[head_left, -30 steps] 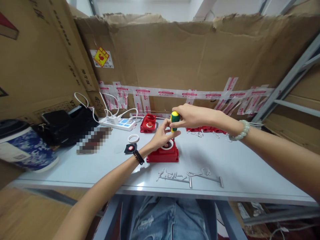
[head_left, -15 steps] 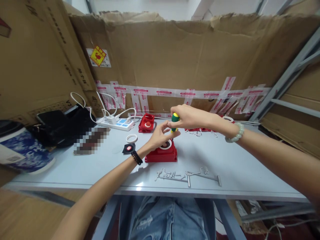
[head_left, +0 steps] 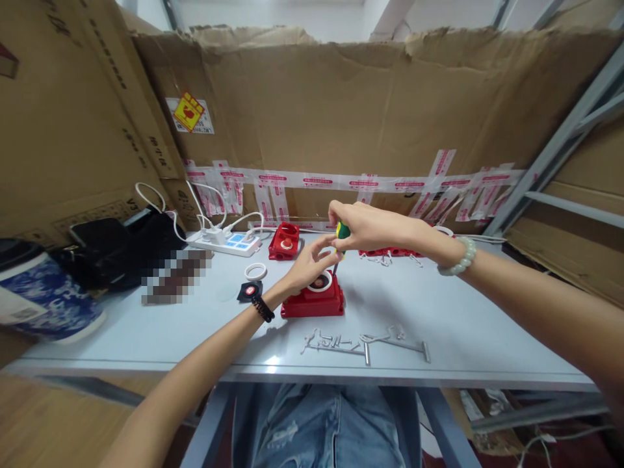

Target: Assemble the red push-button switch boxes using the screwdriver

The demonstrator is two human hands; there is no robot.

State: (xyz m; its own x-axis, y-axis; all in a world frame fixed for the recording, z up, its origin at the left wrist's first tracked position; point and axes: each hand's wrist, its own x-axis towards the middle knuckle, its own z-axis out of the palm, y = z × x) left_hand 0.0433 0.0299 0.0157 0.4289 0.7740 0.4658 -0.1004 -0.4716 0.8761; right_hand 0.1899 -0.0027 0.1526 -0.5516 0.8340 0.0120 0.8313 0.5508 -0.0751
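My right hand (head_left: 363,225) is closed round the green and yellow handle of a screwdriver (head_left: 342,232), held upright over a red plastic box (head_left: 312,300) on the grey table (head_left: 453,325). A white ring with a red centre sits on top of that box. My left hand (head_left: 308,264) hovers above the box, its fingers pinched on the screwdriver's lower shaft just under my right hand.
Behind stand a second red box (head_left: 284,240), a white ring (head_left: 255,271), a small black part (head_left: 248,291) and a white power strip (head_left: 225,242). Several metal screws and pins (head_left: 365,342) lie near the front edge. Black bags (head_left: 117,250) and a blue tub (head_left: 43,296) sit left. Cardboard walls surround the table.
My right hand has lowered the screwdriver slightly toward the red box and now covers more of the handle. My left hand stays pinched at the shaft.
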